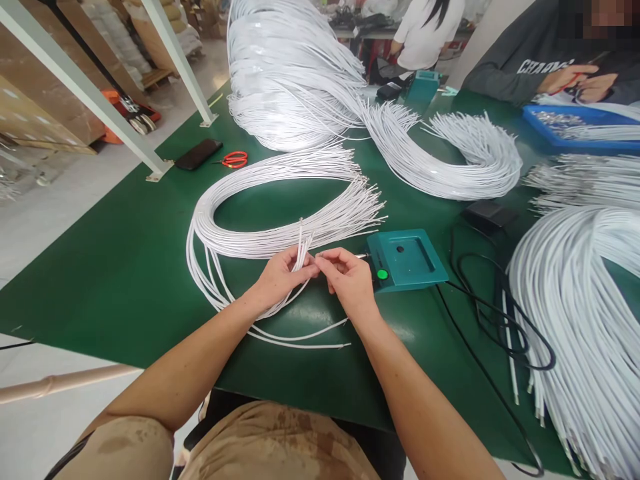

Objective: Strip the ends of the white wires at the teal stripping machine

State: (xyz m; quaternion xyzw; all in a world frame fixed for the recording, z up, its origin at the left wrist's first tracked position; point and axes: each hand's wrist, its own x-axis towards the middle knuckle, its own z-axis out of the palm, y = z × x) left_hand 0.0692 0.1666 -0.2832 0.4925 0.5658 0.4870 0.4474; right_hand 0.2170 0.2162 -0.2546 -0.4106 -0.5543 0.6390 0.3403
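Note:
My left hand [287, 275] is closed around a few white cables [303, 253], whose ends stick up past the thumb. Close against it, my right hand [349, 273] pinches at the fingertips near those cable ends; what lies between its fingers is too small to make out. Just right of my right hand sits a teal device [400, 257] with a green button and a thin metal shaft pointing toward the hand. Behind both hands lies a curved bundle of white cables [270, 233]. Two loose cable ends rest on the table below my wrists.
Red-handled scissors [235, 159] and a black phone [199, 154] lie at the back left. A tall coil of white cable [290, 80] stands behind. More cable bundles [565, 280] and a black cord [480, 313] lie right. A co-worker [530, 60] sits beyond a blue tray [575, 141].

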